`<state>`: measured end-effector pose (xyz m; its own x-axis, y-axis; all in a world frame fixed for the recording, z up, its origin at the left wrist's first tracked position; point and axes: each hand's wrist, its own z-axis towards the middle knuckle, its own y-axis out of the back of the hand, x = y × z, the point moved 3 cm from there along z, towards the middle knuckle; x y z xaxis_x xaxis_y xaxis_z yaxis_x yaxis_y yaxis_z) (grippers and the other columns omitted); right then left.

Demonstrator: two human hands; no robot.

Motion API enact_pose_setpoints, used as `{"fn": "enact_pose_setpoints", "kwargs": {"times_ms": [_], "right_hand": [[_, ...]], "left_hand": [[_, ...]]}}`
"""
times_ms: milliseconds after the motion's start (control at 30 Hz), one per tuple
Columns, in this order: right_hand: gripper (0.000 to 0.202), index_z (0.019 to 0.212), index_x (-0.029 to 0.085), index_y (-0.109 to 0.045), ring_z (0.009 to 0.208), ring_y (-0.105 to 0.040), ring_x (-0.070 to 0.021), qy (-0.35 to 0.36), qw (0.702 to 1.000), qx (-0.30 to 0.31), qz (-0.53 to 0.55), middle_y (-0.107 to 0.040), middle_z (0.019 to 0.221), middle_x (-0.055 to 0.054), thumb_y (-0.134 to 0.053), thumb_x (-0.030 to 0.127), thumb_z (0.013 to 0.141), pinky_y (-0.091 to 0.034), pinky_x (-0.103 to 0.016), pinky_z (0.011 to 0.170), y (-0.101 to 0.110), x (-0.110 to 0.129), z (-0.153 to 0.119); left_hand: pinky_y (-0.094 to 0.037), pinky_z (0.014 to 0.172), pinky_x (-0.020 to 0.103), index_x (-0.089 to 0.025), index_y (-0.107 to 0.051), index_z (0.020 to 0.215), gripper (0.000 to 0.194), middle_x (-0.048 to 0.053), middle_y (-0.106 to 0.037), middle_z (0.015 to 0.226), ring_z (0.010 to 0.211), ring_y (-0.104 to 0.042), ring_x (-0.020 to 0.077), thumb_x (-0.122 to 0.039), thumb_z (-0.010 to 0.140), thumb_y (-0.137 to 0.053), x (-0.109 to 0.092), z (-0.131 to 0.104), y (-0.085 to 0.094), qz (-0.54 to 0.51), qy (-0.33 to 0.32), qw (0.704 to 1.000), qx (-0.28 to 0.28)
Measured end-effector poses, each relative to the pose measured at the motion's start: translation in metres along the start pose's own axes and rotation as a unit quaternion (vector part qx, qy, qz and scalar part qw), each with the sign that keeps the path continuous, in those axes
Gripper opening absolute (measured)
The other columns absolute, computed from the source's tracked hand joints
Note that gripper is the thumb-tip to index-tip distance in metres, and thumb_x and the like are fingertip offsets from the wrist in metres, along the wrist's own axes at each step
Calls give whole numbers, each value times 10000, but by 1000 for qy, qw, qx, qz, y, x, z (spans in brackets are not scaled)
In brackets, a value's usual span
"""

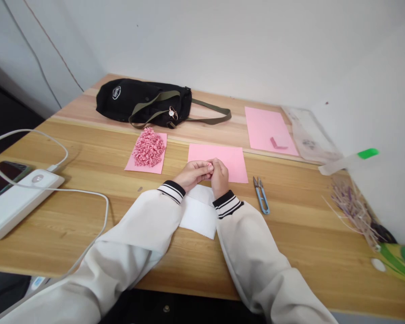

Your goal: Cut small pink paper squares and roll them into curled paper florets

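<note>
My left hand (193, 174) and my right hand (220, 177) meet over the table with their fingers closed. Between the fingertips shows a small pink piece (209, 165), too small to name, which both hands appear to pinch. Beneath and behind them lies a pink sheet of paper (234, 164). White paper (199, 218) rests under my wrists, partly covered by the sleeves. To the left, a heap of tiny pink bead-like pieces (148, 148) sits on a smaller pink sheet (134, 164). Blue-handled thread snips (262, 198) lie to the right of my right hand.
A black bag (121, 101) lies at the back. Another pink sheet (265, 126) carries a folded pink strip (277, 144). A white power bank (23, 202) with a looping cable (106, 211) is at left. Dried stems (354, 207) lie at right by the wall.
</note>
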<state>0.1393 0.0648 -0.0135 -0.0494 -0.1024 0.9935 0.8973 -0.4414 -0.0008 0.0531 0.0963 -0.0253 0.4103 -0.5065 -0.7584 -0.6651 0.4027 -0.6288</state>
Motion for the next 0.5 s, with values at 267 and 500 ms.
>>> {"fn": "enact_pose_setpoints", "kwargs": {"times_ms": [267,500], "right_hand": [[324,646,180,-541,594,-506,-129,-3,1000,1,2,-527,563,12,-365,391,819,-424,-252,566,0,-2,1],[328,651,183,-540,606,-508,-132,-2,1000,-2,2,-531,569,10,-365,404,819,-428,-251,567,0,-2,1]], "left_hand": [[-433,545,152,-102,-665,637,248,-11,-638,570,517,-560,38,-225,481,-813,0,-1,0,-6,2,1000,-3],[-432,546,155,-102,-673,646,236,-2,-644,574,518,-561,40,-219,493,-809,-1,0,0,-10,0,1000,-1]]}}
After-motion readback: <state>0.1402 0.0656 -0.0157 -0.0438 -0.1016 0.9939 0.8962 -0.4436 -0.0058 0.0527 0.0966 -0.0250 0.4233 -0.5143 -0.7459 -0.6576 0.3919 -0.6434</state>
